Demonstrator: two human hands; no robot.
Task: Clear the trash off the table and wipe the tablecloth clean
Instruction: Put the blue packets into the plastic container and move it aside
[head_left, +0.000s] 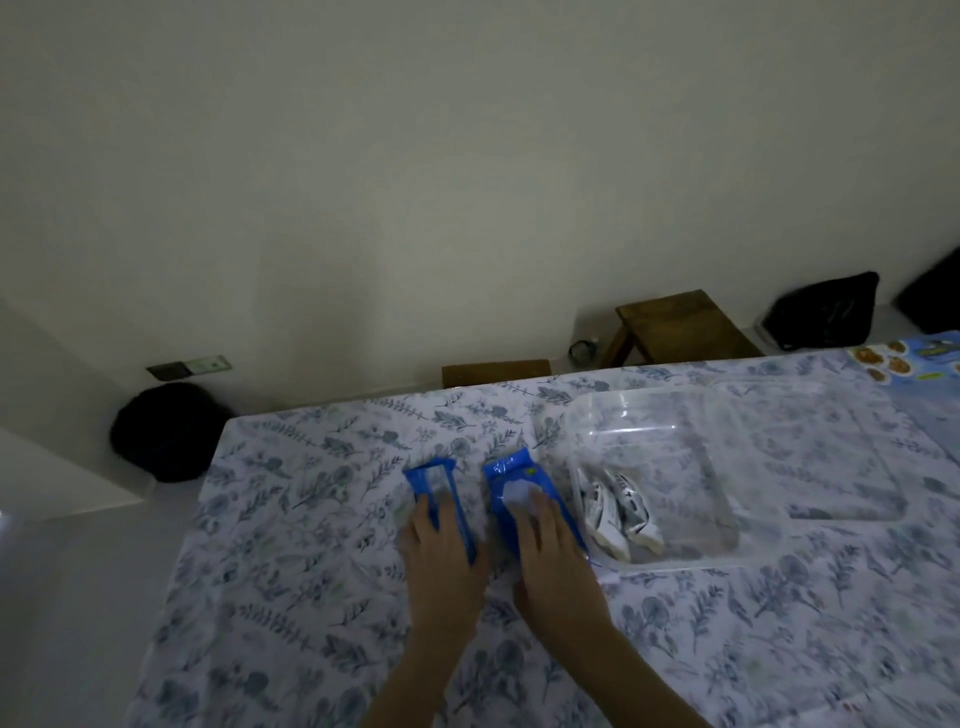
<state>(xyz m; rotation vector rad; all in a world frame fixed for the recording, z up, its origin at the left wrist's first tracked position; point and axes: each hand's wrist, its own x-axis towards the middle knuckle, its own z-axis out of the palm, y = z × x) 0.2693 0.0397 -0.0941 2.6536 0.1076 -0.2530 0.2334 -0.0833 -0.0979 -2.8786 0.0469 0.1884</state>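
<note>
Two blue plastic wrappers lie on the floral tablecloth (291, 545). My left hand (441, 556) rests flat on the near end of the left wrapper (436, 480), fingers spread. My right hand (550, 551) lies on the right wrapper (511, 478), fingertips on its white patch. Whether either hand grips its wrapper is unclear. Just right of my right hand stands a clear plastic bin (675, 415) holding crumpled white-and-black wrappers (618, 512).
A clear lid (852, 467) lies beside the bin on the right. A printed leaflet (909, 358) lies at the table's far right corner. Beyond the table are wooden stools (680, 327), black bags (161, 431) (826, 309) and a pale wall.
</note>
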